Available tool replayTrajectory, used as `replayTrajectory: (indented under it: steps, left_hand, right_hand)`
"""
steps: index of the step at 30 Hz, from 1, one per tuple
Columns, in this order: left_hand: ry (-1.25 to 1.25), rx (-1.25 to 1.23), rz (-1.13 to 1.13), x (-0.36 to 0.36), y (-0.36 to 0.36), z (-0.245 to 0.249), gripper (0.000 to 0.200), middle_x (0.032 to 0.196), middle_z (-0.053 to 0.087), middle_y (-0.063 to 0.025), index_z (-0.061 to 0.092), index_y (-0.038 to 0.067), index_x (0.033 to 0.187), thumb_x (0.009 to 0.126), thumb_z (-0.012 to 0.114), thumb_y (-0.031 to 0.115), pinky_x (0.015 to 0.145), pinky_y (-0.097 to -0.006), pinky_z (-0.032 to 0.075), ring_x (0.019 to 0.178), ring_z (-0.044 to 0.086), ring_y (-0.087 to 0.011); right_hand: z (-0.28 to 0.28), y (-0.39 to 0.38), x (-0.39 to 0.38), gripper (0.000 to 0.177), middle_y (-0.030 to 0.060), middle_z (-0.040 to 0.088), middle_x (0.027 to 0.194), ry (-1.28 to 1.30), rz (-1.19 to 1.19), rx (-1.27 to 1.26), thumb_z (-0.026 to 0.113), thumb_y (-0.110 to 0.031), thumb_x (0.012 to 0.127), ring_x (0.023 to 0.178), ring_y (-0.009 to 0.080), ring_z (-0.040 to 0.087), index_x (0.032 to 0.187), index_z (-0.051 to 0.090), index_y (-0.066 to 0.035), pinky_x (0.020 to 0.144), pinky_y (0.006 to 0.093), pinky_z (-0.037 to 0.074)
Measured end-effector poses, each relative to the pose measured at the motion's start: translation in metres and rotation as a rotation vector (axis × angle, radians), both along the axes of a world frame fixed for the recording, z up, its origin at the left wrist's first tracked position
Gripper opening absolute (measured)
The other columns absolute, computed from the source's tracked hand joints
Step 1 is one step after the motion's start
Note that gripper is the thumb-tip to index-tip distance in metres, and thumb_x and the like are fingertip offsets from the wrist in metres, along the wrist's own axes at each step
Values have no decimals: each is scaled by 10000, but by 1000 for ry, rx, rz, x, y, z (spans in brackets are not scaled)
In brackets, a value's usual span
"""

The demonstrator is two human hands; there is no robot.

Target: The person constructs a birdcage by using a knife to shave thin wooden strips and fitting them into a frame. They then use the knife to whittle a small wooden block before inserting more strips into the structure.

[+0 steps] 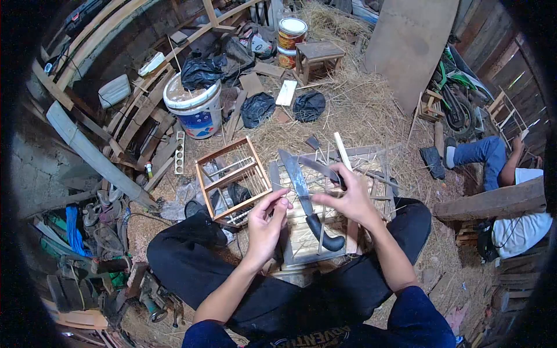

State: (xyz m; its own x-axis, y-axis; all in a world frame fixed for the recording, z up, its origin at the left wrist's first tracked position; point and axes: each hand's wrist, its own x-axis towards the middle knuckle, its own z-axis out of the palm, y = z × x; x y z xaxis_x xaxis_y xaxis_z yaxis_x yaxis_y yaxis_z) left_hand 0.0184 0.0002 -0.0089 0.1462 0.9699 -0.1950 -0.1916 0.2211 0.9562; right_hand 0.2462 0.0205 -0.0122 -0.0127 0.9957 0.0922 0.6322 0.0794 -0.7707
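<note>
My left hand (pixel 268 223) is pinched closed, thumb against forefinger, over the left part of a low wooden work board (pixel 284 255); whatever thin piece is between its fingertips is too small to make out. In my right hand (pixel 353 196) is a knife (pixel 316 167), its dark blade pointing left and its black handle partly hidden by the fingers. Between the hands a large curved-handled knife (pixel 297 177) lies on the board among thin wooden sticks. Left of my left hand, a wooden frame with thin bars (pixel 232 177) rests tilted on the ground.
Straw (pixel 371 110) and shavings cover the floor. A white bucket (pixel 194 110), black bags (pixel 257 109) and a small stool (pixel 320 52) stand ahead. Timber and tools crowd the left. At right, another person's leg (pixel 478 155) shows near a thick wooden beam (pixel 493 200).
</note>
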Motion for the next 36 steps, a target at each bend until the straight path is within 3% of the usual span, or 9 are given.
replayTrajectory:
  steps: [2, 3, 6, 12, 16, 21, 25, 33, 36]
  left_hand:
    - [-11, -3, 7, 0, 0, 1, 301, 928, 641, 7, 618, 18, 1251, 1002, 615, 188, 571, -177, 376, 688, 468, -2]
    - [-16, -3, 12, 0, 0, 1, 293, 930, 641, 6, 620, 17, 1241, 1000, 617, 184, 572, -176, 378, 694, 473, -3]
    - [-21, -15, 28, -2, 0, 0, 271, 940, 651, -18, 618, 36, 1212, 984, 637, 182, 597, -195, 419, 735, 523, -41]
    - [-135, -11, 57, -3, 1, 0, 233, 924, 639, -6, 586, 48, 1179, 987, 623, 174, 546, -165, 384, 696, 491, -29]
    - [-109, -18, 47, -2, 1, -2, 231, 922, 632, -3, 573, 56, 1180, 989, 615, 179, 538, -166, 368, 676, 474, -28]
    - [-147, 39, 71, 1, 1, -5, 220, 923, 622, -3, 562, 60, 1184, 1000, 592, 175, 518, -179, 340, 649, 445, -30]
    - [-134, 36, 59, -2, 2, -3, 221, 903, 605, 2, 562, 48, 1189, 1011, 578, 178, 515, -182, 330, 636, 424, -21]
    - [-41, 3, 18, 5, -2, 9, 212, 911, 621, 4, 608, 8, 1160, 1013, 581, 158, 560, -174, 397, 686, 497, -16]
    - [-79, 116, -25, 6, -4, -3, 208, 924, 641, -44, 604, -4, 1151, 1006, 591, 144, 587, -232, 432, 693, 511, -68]
  right_hand:
    - [4, -5, -5, 864, 126, 619, 1062, -43, 100, 135, 911, -490, 622, 980, 245, 606, 1249, 529, -35, 842, 368, 483]
    - [6, -4, -5, 1047, 173, 579, 1203, -29, 145, 23, 933, -523, 543, 1141, 321, 570, 1328, 460, -17, 962, 419, 455]
    - [2, -5, -8, 1005, 228, 573, 1253, 10, 136, 32, 900, -540, 588, 1172, 384, 570, 1329, 457, -26, 985, 453, 450]
    - [-2, 3, 1, 1016, 150, 518, 1165, -419, -104, 268, 858, -540, 596, 1064, 317, 503, 1372, 440, -35, 915, 445, 376]
    - [1, -8, -7, 850, 129, 486, 1154, -589, 1, 516, 794, -520, 701, 1071, 298, 465, 1373, 472, -109, 935, 452, 307]
    - [2, -7, -15, 537, 137, 519, 1097, -498, -212, 393, 675, -376, 898, 1040, 302, 466, 1332, 513, -104, 922, 449, 313]
    - [8, 1, -2, 462, 135, 547, 1028, -394, -302, 372, 649, -328, 919, 961, 302, 517, 1282, 535, -66, 851, 416, 377]
    - [9, -16, -28, 339, 104, 600, 833, -164, 17, 452, 681, -319, 884, 740, 296, 618, 1120, 634, -81, 643, 408, 476]
    - [5, -17, -31, 320, 102, 608, 844, -135, 123, 475, 688, -322, 876, 766, 287, 630, 1083, 655, -80, 655, 400, 487]
